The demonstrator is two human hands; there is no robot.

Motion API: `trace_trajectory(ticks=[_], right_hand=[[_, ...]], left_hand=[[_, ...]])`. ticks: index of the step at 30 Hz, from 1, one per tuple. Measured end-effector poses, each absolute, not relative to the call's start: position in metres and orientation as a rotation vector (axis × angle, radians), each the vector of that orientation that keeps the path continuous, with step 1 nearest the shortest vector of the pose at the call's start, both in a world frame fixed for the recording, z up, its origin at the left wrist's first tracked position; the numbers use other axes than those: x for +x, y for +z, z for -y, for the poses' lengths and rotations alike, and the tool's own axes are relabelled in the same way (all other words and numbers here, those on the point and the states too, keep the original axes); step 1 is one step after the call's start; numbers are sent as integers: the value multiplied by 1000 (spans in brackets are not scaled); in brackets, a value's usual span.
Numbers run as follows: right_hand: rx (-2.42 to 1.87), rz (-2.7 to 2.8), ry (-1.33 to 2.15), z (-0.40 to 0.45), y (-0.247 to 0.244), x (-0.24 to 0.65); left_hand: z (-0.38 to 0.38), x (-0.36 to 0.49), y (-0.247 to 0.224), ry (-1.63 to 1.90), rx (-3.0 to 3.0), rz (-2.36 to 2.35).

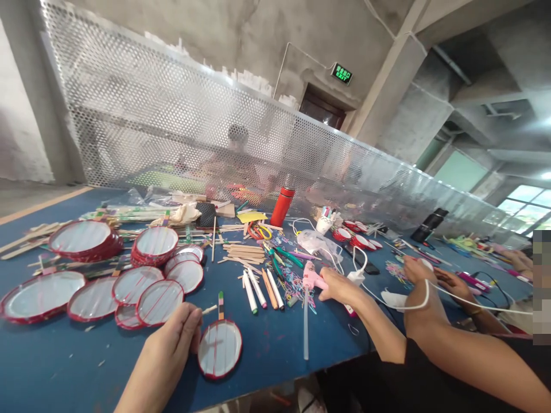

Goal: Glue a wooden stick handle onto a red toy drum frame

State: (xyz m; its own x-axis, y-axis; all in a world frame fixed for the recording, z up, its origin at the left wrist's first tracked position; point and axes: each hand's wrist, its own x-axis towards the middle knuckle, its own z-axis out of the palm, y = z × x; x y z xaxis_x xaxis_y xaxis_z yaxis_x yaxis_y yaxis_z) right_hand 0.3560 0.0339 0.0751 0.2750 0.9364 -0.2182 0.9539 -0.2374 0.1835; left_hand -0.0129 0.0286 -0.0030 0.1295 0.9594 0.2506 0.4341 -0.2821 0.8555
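Bench: a blue workbench (51,367) runs across the view; its near edge is hidden low in the frame.

Left end: flat red-rimmed discs (41,295) with clear centres lie scattered; two stacks of them (155,244) sit toward the far edge; loose craft sticks (30,241) lie by the far left corner.

Left hand: the left hand (172,335) lies near the near edge, its fingers curled shut on a pale wooden stick (209,310) whose tip pokes out.

Strung disc: a red-rimmed disc racket (219,349) lies flat just beside those fingers, near the near edge; its long axis follows a striped stick handle (221,305) pointing toward the far edge, almost straight, with red bands running along it.

Middle: felt markers (258,289) and a heap of craft sticks (243,251) lie toward the far edge; a red flask (282,206) stands upright behind them.

Right hand: the right hand (340,288) has its fingers against a pink hot-glue gun (314,280); whether they grip it, I cannot tell; a glue stick (306,330) points toward the near edge.

Right end: a co-worker's hand (415,269) sits well beyond, under a white cable (426,298).
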Motion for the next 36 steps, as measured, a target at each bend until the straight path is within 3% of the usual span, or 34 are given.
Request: trace_trajectory(ticks=[11, 15, 19, 25, 36], right_hand=[[2396, -1846, 289, -15, 93, 312], [2335, -2831, 302, 13, 69, 245], [2114, -3200, 392, 33, 30, 186], [2200, -3249, 81, 28, 7, 173], [2066, -3458, -247, -2, 24, 168]], left_hand=[[-19, -8, 12, 1035, 1723, -1378], [-18, -7, 15, 1025, 1701, -1427], [-18, -7, 14, 999, 1722, -1450], [-18, -7, 13, 930, 1744, -1495], [-18, -8, 15, 856, 1740, -1451]])
